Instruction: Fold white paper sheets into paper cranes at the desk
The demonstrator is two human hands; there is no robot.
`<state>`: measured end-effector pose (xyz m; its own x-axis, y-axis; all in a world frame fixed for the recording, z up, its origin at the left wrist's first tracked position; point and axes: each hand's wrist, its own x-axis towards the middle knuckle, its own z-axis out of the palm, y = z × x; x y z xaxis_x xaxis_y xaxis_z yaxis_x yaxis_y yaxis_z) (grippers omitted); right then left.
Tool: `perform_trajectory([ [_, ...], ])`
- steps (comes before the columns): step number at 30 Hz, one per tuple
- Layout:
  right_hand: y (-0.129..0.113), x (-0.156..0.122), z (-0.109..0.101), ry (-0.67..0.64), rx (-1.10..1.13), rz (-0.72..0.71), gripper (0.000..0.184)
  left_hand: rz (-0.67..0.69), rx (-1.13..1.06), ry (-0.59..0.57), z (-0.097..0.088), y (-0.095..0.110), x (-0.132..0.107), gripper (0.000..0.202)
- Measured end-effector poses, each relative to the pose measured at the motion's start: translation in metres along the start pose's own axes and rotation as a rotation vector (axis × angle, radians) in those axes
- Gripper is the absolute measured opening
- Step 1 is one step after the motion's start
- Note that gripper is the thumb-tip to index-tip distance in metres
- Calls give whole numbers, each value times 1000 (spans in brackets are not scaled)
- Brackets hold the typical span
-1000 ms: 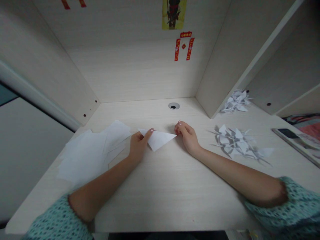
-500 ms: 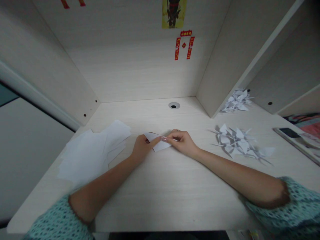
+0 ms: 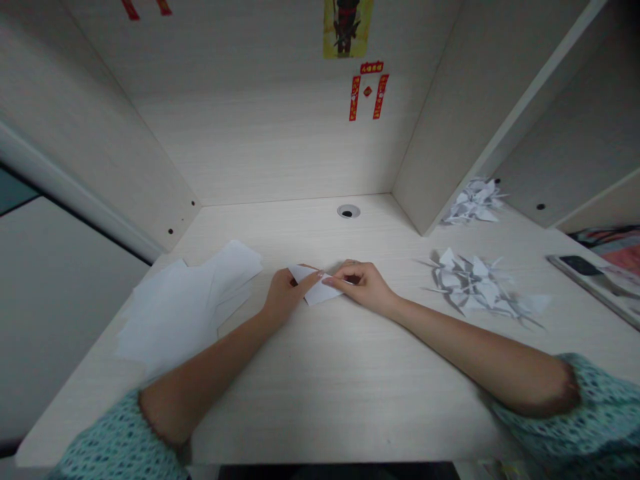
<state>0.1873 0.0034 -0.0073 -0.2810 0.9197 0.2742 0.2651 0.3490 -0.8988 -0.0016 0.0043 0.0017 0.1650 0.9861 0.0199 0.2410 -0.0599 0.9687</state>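
Observation:
A small folded white paper (image 3: pixel 315 292) lies on the pale wooden desk (image 3: pixel 320 400) in the middle. My left hand (image 3: pixel 286 295) pinches its left part, fingers closed over the edge. My right hand (image 3: pixel 361 283) meets it from the right, fingers curled and pressing on the paper's right side. Both hands touch at the fingertips over the fold. Most of the paper is hidden under my fingers.
Loose white sheets (image 3: pixel 185 303) lie spread at the left. Several folded paper cranes (image 3: pixel 475 283) sit at the right, and another pile (image 3: pixel 475 200) lies further back by the shelf wall. A phone on a book (image 3: pixel 595 280) is at the far right. A cable hole (image 3: pixel 348 211) is at the back.
The wide paper triangle has been folded in half: my right hand carried its right corner over to the left, and both hands now press the smaller shape.

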Motion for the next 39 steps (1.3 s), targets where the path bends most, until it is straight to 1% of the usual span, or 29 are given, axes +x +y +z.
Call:
perform_trajectory([
  [3,0,-1,0,-3,-9,-30,27,-4,51,18,1,2,0,31],
  [6,2,0,0,-1,-27,-45,27,-5,52,25,0,3,1,31],
  [9,3,1,1,1,-20,-12,29,-8,-25,31,-1,1,1,30],
  [15,1,3,0,5,49,34,27,-108,-178,2,-1,1,0,33],
  [21,-1,3,0,-3,81,48,26,-103,-261,-20,-1,3,1,31],
  [29,-2,4,1,12,94,80,27,-106,-321,-23,-3,-2,5,39],
  [33,-1,3,0,-1,97,89,28,-82,-285,-26,-3,-3,6,39],
  [35,0,3,-1,-2,93,100,29,-39,-239,9,-3,-4,7,34],
  [37,1,3,-1,2,87,105,30,9,-195,79,-3,-3,8,29],
  [39,1,3,-2,8,85,103,31,18,-171,162,-3,-2,8,27],
])
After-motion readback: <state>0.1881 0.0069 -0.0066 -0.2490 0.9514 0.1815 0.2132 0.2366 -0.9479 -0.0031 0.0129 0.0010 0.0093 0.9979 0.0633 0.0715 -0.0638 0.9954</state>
